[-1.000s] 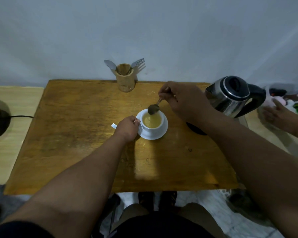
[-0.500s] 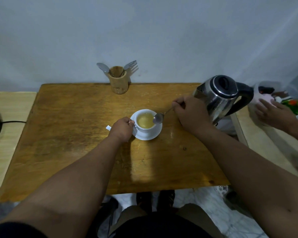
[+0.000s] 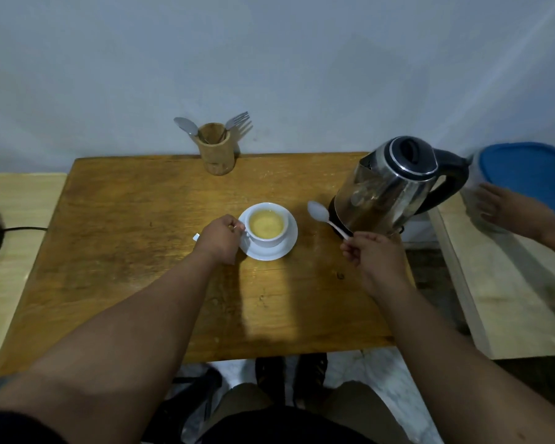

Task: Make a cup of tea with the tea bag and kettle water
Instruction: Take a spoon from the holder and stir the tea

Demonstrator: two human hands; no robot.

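The left hand [image 3: 220, 238] has its grip closed on the handle of the cup [image 3: 266, 226], at the cup's nine o'clock side; the right hand [image 3: 374, 254] pinches the thin stem of a white spoon [image 3: 326, 219], bowl raised toward eleven o'clock. The cup sits on its saucer [image 3: 287, 246] mid-tabletop [image 3: 125, 251], full of pale tea. It looks rigid, breakable and likely hot: best lifted by the handle, level and slow. The kettle [image 3: 388, 187] stands at three o'clock of it.
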